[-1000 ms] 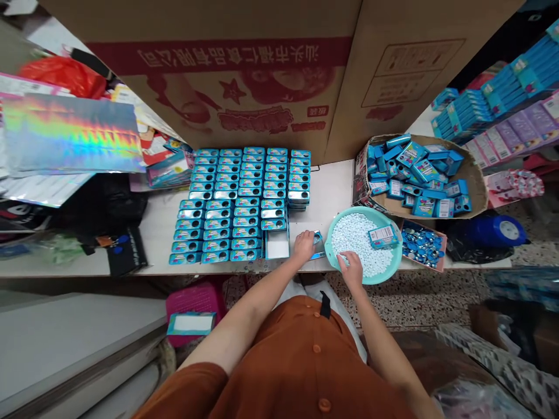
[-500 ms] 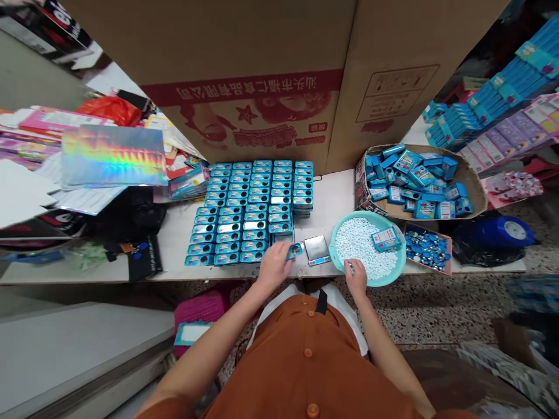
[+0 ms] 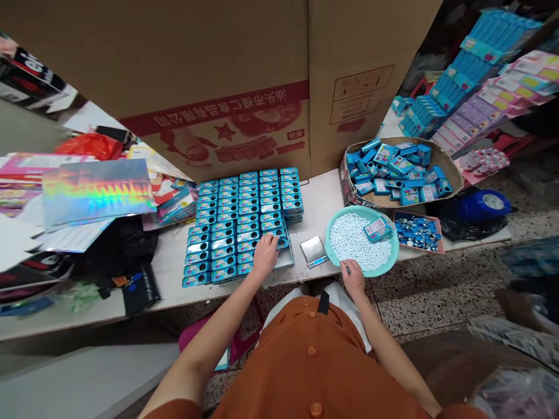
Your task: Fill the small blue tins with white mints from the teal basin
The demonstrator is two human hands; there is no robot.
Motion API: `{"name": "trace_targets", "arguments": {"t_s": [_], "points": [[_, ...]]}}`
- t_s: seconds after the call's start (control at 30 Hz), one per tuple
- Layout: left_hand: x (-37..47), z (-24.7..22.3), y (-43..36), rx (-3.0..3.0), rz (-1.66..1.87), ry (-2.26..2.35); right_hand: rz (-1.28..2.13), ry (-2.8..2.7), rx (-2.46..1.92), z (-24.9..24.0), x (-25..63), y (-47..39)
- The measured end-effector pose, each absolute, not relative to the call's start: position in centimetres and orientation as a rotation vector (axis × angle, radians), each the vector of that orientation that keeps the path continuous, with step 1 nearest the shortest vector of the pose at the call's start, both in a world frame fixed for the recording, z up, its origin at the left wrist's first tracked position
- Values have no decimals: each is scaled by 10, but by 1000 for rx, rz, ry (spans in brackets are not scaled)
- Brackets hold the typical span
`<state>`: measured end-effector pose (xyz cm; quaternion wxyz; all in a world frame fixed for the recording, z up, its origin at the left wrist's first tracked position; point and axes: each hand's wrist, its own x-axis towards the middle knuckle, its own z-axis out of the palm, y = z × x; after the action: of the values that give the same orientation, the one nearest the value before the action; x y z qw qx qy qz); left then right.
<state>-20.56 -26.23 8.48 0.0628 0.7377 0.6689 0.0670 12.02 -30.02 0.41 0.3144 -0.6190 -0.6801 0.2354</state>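
The tin [image 3: 282, 243] is at the near right corner of the block [image 3: 224, 252], pale blue with rounded corners and a dark round spot at its right end; my fingers cover part of its printed top. My left hand [image 3: 265, 255] is clamped on it from 8 o'clock. The other tins stand upright in close rows from 9 round to 12 o'clock, blue-rimmed, some tops shining white.

Just past 3 o'clock from the tin lies the scale [image 3: 313, 249], silver-plated, flat on the worktop [image 3: 323, 198]. Beyond it sits the mint-green bowl [image 3: 381, 271] of white pellets [image 3: 358, 244], another tin [image 3: 377, 229] resting on them. My right hand [image 3: 353, 279], at 4 o'clock, has its fingers bent at the bowl's near rim; whether they pinch anything I cannot tell.

Further out, shiny discs [image 3: 417, 231] fill a tray at 3 o'clock, and a cut-down carton [image 3: 456, 180] heaped with tins sits at 2.
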Motion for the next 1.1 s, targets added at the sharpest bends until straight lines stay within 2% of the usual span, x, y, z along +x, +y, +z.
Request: {"name": "trace_targets", "arguments": {"t_s": [0.37,0.57,0.87,1.1], "points": [[-205,74,-251,2241,140,2084,567,-1751,-1756,7,138,-316],[-177,88,-263,2278,391,1965,554,-1748,-1837,14,150,-314],[-40,66,-220,2251,558,1459,540,-1823,-1832,18,204,-286],[111,58,-156,2116,522,1413,684,-1976,-1708,22,262,-260]]}}
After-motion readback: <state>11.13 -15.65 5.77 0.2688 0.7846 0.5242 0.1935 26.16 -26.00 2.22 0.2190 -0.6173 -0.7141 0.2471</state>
